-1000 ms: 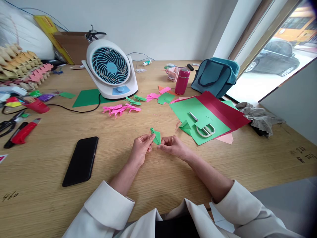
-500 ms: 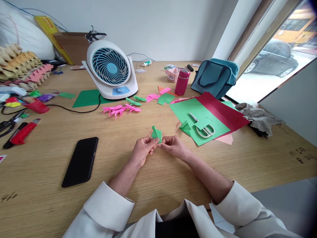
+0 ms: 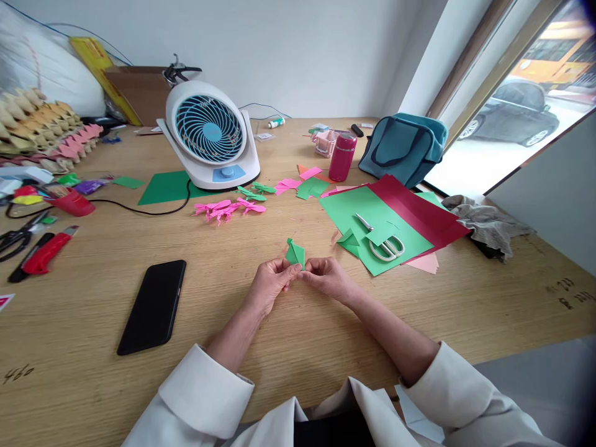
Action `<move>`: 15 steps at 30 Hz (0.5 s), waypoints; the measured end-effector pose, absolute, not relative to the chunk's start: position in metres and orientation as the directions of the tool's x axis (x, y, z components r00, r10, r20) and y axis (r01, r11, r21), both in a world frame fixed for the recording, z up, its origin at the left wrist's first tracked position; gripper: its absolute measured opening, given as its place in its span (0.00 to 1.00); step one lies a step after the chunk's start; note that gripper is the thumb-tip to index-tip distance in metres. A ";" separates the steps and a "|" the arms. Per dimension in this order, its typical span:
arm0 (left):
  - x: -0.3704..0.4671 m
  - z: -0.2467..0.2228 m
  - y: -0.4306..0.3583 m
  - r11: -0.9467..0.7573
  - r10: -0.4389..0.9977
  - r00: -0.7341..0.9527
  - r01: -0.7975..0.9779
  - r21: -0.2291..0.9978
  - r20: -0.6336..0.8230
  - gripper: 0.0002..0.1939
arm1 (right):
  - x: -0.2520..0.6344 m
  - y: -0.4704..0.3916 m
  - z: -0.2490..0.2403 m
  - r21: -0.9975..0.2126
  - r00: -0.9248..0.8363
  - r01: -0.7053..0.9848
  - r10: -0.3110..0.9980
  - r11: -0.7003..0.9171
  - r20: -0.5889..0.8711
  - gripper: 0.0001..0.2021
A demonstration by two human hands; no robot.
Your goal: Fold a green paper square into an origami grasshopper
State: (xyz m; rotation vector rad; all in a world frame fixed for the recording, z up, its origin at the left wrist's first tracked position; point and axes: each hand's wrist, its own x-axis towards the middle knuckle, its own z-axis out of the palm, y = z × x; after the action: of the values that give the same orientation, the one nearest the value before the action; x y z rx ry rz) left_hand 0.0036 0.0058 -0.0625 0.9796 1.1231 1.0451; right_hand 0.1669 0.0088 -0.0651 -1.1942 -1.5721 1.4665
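Head view shows me the left hand (image 3: 271,284) and right hand (image 3: 328,277) drawn together over the table (image 3: 218,254), both pinching the lower end of a small green folded paper (image 3: 295,254), whose knobbed tip points away from me. I judge it feather-light, crisp along its creases yet easily crushed, so a gentle thumb-and-finger hold on the layered lower corner suits it best. Beyond, scissors (image 3: 387,253) lie on a green sheet (image 3: 344,206), with pink paper figures (image 3: 226,211) farther off before a fan (image 3: 210,132).
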 end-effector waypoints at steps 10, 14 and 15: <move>0.003 -0.064 0.007 0.220 0.974 0.093 -0.166 0.961 -0.207 0.26 | 0.169 0.009 -0.062 -0.985 -0.432 0.175 0.898 -0.011 -0.087 0.25; -0.002 -0.067 0.011 0.177 0.984 0.064 -0.191 0.965 -0.168 0.25 | 0.170 0.009 -0.061 -0.986 -0.459 0.167 0.884 -0.017 -0.093 0.25; -0.003 -0.067 0.011 0.151 0.988 0.065 -0.191 0.970 -0.141 0.25 | 0.170 0.009 -0.061 -0.987 -0.462 0.162 0.882 -0.019 -0.093 0.25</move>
State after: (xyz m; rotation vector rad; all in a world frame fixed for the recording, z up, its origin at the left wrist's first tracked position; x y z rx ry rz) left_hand -0.0028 0.0113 -0.0675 0.9825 1.0942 1.1509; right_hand 0.1697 0.0089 -0.0607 -1.0977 -1.6585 1.5334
